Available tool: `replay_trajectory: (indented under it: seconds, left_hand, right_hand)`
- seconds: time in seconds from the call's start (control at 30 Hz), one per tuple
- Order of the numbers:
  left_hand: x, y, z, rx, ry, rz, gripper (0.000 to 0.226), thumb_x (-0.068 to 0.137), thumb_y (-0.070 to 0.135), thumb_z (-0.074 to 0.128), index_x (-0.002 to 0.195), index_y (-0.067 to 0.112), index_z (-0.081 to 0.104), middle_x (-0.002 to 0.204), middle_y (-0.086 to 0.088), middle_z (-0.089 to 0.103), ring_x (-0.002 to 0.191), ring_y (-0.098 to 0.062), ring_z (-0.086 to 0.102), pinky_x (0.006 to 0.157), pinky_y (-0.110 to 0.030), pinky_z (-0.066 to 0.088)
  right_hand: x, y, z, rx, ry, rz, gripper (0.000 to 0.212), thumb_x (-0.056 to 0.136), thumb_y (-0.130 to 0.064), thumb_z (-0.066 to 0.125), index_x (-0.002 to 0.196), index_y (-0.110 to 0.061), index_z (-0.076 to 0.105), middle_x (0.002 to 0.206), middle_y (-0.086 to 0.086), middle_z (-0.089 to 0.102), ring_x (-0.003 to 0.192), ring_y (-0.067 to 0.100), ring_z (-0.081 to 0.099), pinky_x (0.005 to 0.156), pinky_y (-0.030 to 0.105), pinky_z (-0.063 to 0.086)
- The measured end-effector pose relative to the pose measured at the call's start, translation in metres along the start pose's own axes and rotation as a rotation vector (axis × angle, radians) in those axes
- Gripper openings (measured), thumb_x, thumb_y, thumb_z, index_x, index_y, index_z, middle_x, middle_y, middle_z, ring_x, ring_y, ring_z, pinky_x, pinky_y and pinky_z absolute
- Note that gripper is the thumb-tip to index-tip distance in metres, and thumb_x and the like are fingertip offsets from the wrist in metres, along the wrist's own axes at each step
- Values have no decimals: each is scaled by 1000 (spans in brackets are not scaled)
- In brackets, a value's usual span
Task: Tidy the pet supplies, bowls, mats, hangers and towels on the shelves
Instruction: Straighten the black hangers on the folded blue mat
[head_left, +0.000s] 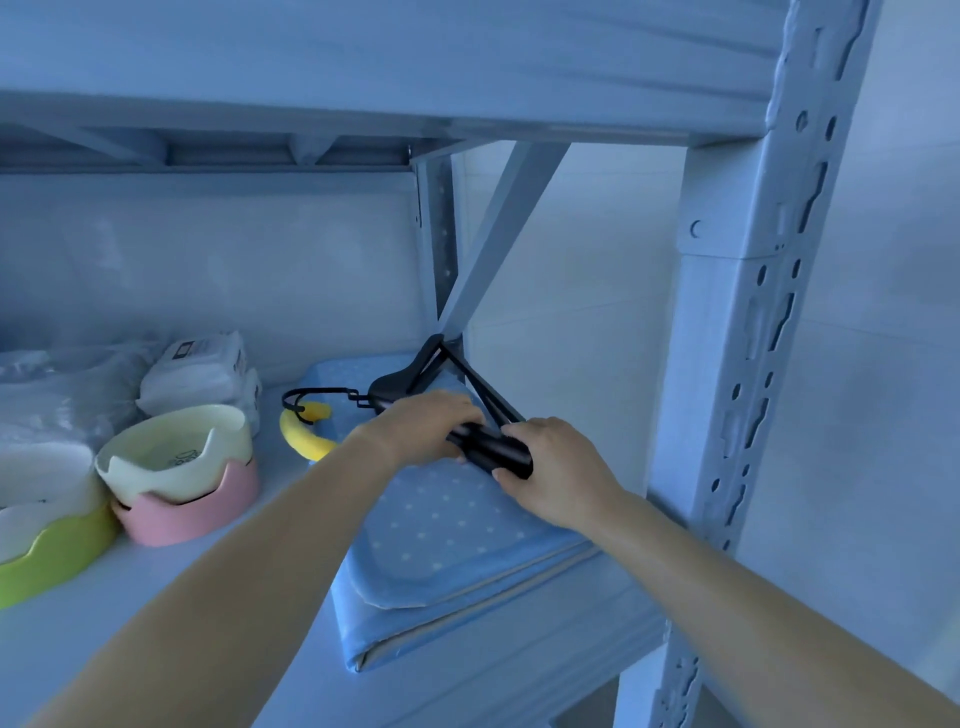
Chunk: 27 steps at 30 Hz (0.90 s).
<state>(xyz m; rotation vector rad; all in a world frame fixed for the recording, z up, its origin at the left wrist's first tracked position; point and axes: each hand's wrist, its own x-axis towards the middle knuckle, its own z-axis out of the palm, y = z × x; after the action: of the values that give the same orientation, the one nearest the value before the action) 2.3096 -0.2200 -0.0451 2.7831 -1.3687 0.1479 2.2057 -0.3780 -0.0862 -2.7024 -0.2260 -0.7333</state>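
Now, left hand (421, 426), right hand (558, 470) close together gripping black hangers (506, 453), hooks pointing left, atop dotted mat (441, 525), right edge of shelf (249, 597)

- Bare left hand (426, 423); uncovered from the knuckles to the wrist; the skin looks smooth under the cool, bluish light
- Bare right hand (550, 467); uncovered in the same way; a short, rounded nail shows on its thumb; the knuckles show as low ridges across its back
- Slender bare left forearm (249, 571); uncovered from the wrist to the lower edge of the view
- Slender bare right forearm (753, 597); likewise uncovered; looks broader towards the lower right corner
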Motion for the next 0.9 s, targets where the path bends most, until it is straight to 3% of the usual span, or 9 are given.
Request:
replay_trajectory:
  seconds: [0.13, 0.3, 0.47, 0.7, 0.9]
  left_hand:
    - [1, -3, -3, -43, -31, -2, 17, 81, 23, 68, 90, 25, 54, 85, 8, 55, 84, -15, 53, 74, -33, 41]
    - [2, -7, -7, -52, -38, 14, 18, 80, 25, 69, 94, 20, 60, 87, 3, 61, 85, -17, 56, 71, -32, 40]
    - [-10, -21, -10, -11, -33, 22, 14, 80, 23, 68, 89, 23, 58, 74, 12, 51, 79, -11, 50, 66, -28, 34]
    - [-14, -31, -15, 21, -21, -34, 14, 81, 22, 68, 91, 17, 60, 77, 6, 52, 77, -14, 49, 69, -30, 37]
    - [-18, -25, -13, 49, 16, -52, 17, 85, 18, 62, 101, 22, 60, 86, 8, 54, 91, -15, 53, 80, -33, 44]
  right_hand:
    - [1, -2, 2, 8, 12, 2, 33, 82, -34, 62, 109, -13, 62, 93, 5, 64, 88, 21, 53, 75, 33, 46]
    - [1, -4, 3, 27, 31, -13, 26, 82, -33, 63, 103, -18, 63, 82, -1, 60, 78, 16, 46, 64, 27, 38]
    - [4, -13, 11, 73, 30, -70, 37, 83, -34, 64, 116, -16, 60, 92, 2, 64, 86, 18, 51, 73, 30, 45]
    - [22, -17, 15, 113, -34, -73, 45, 87, -33, 62, 127, -14, 55, 108, 4, 63, 101, 22, 53, 86, 31, 44]
    - [17, -14, 13, 95, 6, -89, 29, 89, -27, 58, 109, -8, 64, 101, 9, 66, 94, 25, 56, 82, 37, 48]
